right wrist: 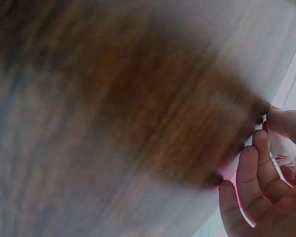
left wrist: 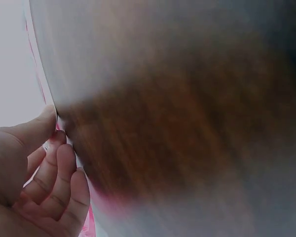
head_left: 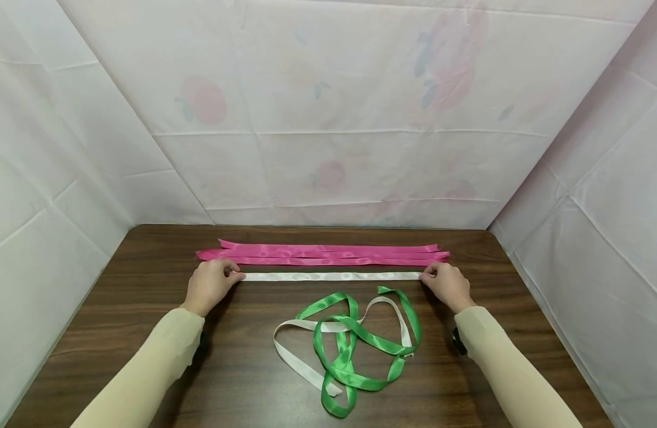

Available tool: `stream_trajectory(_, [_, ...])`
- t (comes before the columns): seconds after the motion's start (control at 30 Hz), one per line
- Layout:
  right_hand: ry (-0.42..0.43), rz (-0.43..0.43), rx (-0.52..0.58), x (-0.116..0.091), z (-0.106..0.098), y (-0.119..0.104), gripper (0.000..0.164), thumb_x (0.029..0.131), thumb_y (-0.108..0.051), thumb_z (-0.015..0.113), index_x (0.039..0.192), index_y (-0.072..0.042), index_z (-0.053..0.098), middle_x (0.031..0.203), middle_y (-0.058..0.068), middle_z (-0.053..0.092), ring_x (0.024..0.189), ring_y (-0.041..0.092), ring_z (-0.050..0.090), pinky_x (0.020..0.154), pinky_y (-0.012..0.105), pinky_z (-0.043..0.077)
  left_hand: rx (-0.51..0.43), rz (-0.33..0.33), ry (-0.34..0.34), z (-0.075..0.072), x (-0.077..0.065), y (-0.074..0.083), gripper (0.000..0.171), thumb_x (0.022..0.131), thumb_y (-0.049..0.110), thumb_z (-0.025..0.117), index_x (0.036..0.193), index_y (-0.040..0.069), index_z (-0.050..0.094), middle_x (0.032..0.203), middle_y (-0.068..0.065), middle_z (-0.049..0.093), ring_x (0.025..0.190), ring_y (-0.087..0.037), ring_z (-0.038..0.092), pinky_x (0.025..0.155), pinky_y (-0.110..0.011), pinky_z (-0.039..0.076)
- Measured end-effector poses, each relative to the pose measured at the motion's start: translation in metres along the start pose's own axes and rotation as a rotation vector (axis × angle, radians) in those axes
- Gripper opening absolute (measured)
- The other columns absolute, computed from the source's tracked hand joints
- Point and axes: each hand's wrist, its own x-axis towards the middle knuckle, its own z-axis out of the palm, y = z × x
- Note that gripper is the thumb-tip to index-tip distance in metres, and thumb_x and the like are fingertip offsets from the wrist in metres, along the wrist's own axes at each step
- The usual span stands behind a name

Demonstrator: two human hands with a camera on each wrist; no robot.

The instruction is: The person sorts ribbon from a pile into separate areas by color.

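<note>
A white satin ribbon [head_left: 328,276] is stretched straight across the table between two hands. Its left end is pinched between thumb and fingers of the left hand [head_left: 213,285]; the right hand [head_left: 447,285] pinches the other end. In the right wrist view, a frayed ribbon end [right wrist: 286,162] shows beside the right hand's fingers. Just behind the stretched ribbon lie several pink ribbons [head_left: 328,254], side by side and roughly parallel to it. The left wrist view shows the left thumb and fingertips close to the table surface.
Nearer the front, a green ribbon [head_left: 371,383] lies in loose loops, tangled with another white ribbon [head_left: 298,362]. The brown wooden table [head_left: 242,380] meets white printed cloth [head_left: 328,148] at its back edge, with more cloth along both sides.
</note>
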Motion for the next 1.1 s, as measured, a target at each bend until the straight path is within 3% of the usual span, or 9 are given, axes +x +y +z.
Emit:
stream_trajectory(0.33, [-0.036, 0.011, 0.023, 0.001, -0.003, 0.006, 0.023, 0.097, -0.036, 0.069, 0.100, -0.013, 0.073, 0.100, 0.015, 0.075, 0.087, 0.029, 0.066, 0.068, 0.045, 0.049, -0.028, 0.025, 0.039, 0.002, -0.001, -0.002, 0.019, 0.087, 0.020, 0.082, 0.093, 0.003, 0.078, 0.079, -0.012, 0.075, 0.067, -0.022, 0.062, 0.062, -0.043, 0.051])
stream_trajectory(0.5, [-0.018, -0.003, 0.026, -0.003, -0.007, 0.008, 0.028, 0.098, -0.036, 0.069, 0.110, -0.012, 0.073, 0.104, 0.014, 0.075, 0.095, 0.032, 0.069, 0.076, 0.053, 0.052, -0.030, 0.039, 0.056, 0.000, -0.003, -0.005, 0.021, 0.087, 0.021, 0.083, 0.095, 0.002, 0.077, 0.082, -0.012, 0.076, 0.066, -0.021, 0.061, 0.065, -0.042, 0.052])
stream_trajectory(0.63, [0.026, -0.024, 0.014, -0.007, -0.013, 0.011, 0.030, 0.099, -0.035, 0.069, 0.116, -0.010, 0.071, 0.106, 0.013, 0.076, 0.100, 0.034, 0.070, 0.080, 0.057, 0.050, -0.026, 0.063, 0.070, -0.007, -0.003, -0.005, 0.020, 0.087, 0.021, 0.083, 0.094, 0.003, 0.077, 0.079, -0.011, 0.075, 0.063, -0.017, 0.058, 0.061, -0.036, 0.048])
stream_trajectory(0.83, [0.116, -0.074, -0.003, -0.014, -0.024, 0.011, 0.027, 0.099, -0.031, 0.068, 0.114, -0.009, 0.072, 0.109, 0.015, 0.074, 0.097, 0.035, 0.070, 0.076, 0.057, 0.051, -0.017, 0.114, 0.123, -0.021, -0.004, 0.002, 0.023, 0.086, 0.019, 0.084, 0.096, 0.000, 0.076, 0.073, -0.010, 0.070, 0.060, -0.017, 0.052, 0.056, -0.030, 0.041])
stream_trajectory(0.97, [0.177, -0.119, -0.001, -0.019, -0.029, 0.007, 0.027, 0.099, -0.029, 0.069, 0.115, -0.008, 0.073, 0.113, 0.017, 0.073, 0.097, 0.035, 0.071, 0.074, 0.056, 0.053, 0.000, 0.164, 0.169, -0.027, -0.006, 0.011, 0.025, 0.084, 0.018, 0.086, 0.093, -0.003, 0.075, 0.075, -0.013, 0.071, 0.061, -0.019, 0.054, 0.058, -0.031, 0.043])
stream_trajectory(1.1, [0.227, -0.176, 0.008, -0.023, -0.031, -0.002, 0.027, 0.098, -0.027, 0.070, 0.116, -0.007, 0.074, 0.108, 0.015, 0.074, 0.092, 0.031, 0.071, 0.072, 0.053, 0.055, -0.011, 0.192, 0.152, -0.029, -0.008, 0.022, 0.024, 0.084, 0.018, 0.086, 0.095, -0.002, 0.076, 0.080, -0.014, 0.074, 0.064, -0.020, 0.056, 0.060, -0.033, 0.046])
